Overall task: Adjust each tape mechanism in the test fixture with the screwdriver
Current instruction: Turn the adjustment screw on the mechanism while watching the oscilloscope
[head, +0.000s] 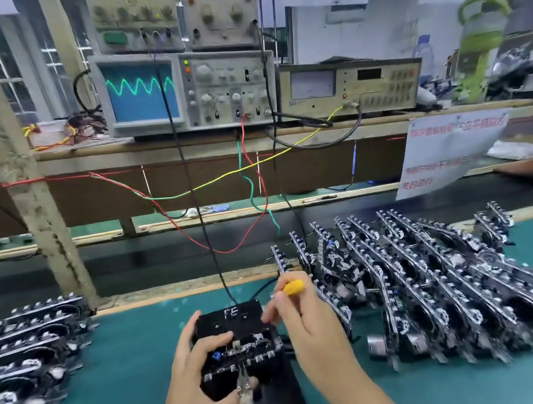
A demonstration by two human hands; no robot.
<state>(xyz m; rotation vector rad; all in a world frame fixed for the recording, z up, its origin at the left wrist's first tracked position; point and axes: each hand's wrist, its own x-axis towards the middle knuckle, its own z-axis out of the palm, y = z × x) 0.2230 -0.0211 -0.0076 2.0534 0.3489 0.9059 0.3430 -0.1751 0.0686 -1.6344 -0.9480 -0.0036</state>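
A black test fixture (275, 389) lies on the green mat in front of me, with a tape mechanism (238, 350) seated in it under a black cassette marked "FE" (232, 316). My left hand (196, 376) grips the mechanism from the left, thumb on top. A metal clip (245, 391) sticks out below its fingers. My right hand (303, 323) holds a yellow-handled screwdriver (292, 287), its handle sticking up above my fingers at the fixture's right side. The screwdriver's tip is hidden.
Rows of tape mechanisms (440, 283) lean on edge at the right; another stack (25, 348) lies at the left. An oscilloscope (183, 90) showing a green wave and a meter (348, 88) sit on the shelf behind. Coloured wires (251, 184) hang down to the fixture.
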